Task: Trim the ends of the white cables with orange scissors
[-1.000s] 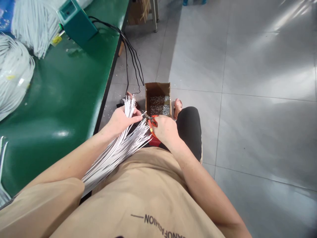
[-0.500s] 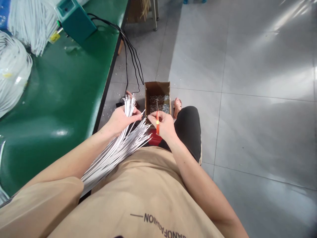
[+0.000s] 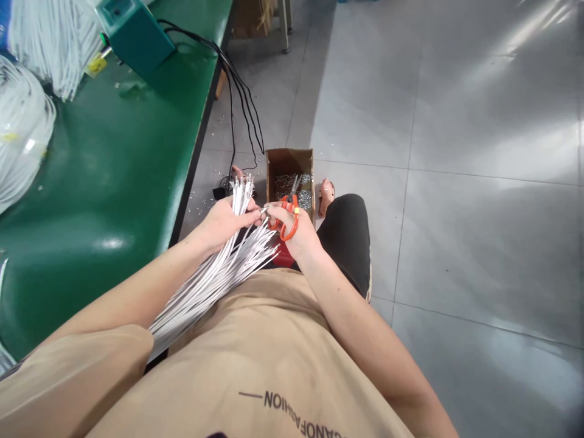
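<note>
My left hand [image 3: 228, 222] is closed around a bunch of white wires [image 3: 207, 289], whose ends stick up past the fingers. More wires of the bundle fan out loosely below it, across my lap. My right hand [image 3: 294, 228] holds scissors [image 3: 292, 207] with orange handles, blades pointing away over an open cardboard box [image 3: 288, 159]. The fingertips of both hands meet at a wire end; what exactly is pinched there is too small to tell.
Small shiny clippings lie in the box and on the floor [image 3: 456, 243]. At left, a green table [image 3: 104, 164] bears wire coils [image 3: 22, 128], another wire bundle [image 3: 55, 42] and a teal device [image 3: 134, 36]. Black cables [image 3: 241, 91] hang from its edge.
The scissors have turned in my right hand, so both orange handle loops now show. My right hand's fingertips have moved left to my left hand's fingertips.
</note>
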`<state>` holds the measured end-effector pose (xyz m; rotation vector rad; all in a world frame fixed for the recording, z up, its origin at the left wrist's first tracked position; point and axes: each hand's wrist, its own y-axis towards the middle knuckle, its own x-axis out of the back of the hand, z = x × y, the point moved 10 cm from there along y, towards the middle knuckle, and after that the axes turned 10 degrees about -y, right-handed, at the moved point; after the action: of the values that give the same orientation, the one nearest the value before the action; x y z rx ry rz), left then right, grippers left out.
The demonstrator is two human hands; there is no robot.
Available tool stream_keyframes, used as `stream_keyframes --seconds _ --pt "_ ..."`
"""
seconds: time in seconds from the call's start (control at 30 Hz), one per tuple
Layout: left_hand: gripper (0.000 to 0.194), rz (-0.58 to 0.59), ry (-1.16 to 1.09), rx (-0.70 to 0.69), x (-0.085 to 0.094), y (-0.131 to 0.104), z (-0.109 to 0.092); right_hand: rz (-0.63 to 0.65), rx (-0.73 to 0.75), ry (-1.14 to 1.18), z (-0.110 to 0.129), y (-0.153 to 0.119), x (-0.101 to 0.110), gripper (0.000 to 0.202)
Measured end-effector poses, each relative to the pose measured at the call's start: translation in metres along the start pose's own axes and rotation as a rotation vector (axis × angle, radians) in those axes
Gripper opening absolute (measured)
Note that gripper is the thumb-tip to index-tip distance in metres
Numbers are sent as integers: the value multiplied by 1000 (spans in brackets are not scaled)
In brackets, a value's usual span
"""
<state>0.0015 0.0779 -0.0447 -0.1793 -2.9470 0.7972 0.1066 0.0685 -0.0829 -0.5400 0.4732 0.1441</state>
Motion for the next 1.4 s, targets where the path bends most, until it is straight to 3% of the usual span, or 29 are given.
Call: stream_keyframes --seconds 0.13,0.27,0.4,0.53,0.63,0.73,1.03,1.23,1.4 --pt "35 125 -139 80 -15 -4 1 -63 2 -61 0 0 4 30" --pt "35 69 -157 98 -7 -2 4 -251 43 -235 14 -7 24 26" --pt "36 35 -146 80 -4 1 6 -129 137 -168 25 -10 12 33" --pt "39 37 -52 52 -2 1 4 -42 100 -76 18 -9 -1 28" --pt "42 90 -11 81 -2 0 7 -158 97 -165 16 -9 10 26" --pt "45 66 20 99 6 1 8 -303 202 -320 28 -12 26 31" --pt "35 72 30 -34 -3 1 -6 -139 265 -518 26 -3 7 26" --pt "45 19 -195 41 -1 0 -2 -62 149 -428 15 -4 5 26" --pt "37 34 -234 62 -3 -1 -1 -179 143 -324 27 -9 17 28"
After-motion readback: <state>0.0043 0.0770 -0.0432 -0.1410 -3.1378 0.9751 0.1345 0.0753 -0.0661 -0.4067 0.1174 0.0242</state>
